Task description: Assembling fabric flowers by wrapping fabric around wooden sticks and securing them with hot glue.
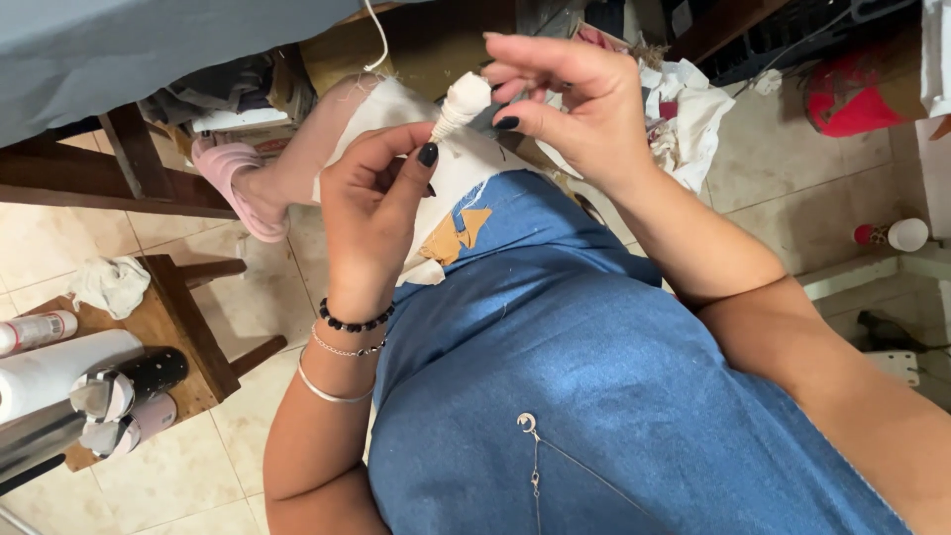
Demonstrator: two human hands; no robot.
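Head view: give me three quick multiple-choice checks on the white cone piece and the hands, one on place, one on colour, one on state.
1. Where is the white cone piece?
A. On the wooden stool
B. Between both hands, above the lap
C. On the tiled floor

2. What colour is the slipper?
A. Pink
B. Green
C. Black

3. How does the right hand stand?
A. Flat and empty
B. Resting on the stool
C. Fingers closed on the cone's wide end

Answers: 1 B, the left hand pinches its narrow tip; 2 A, it is pale pink; 3 C, thumb and fingers wrap the wide end.
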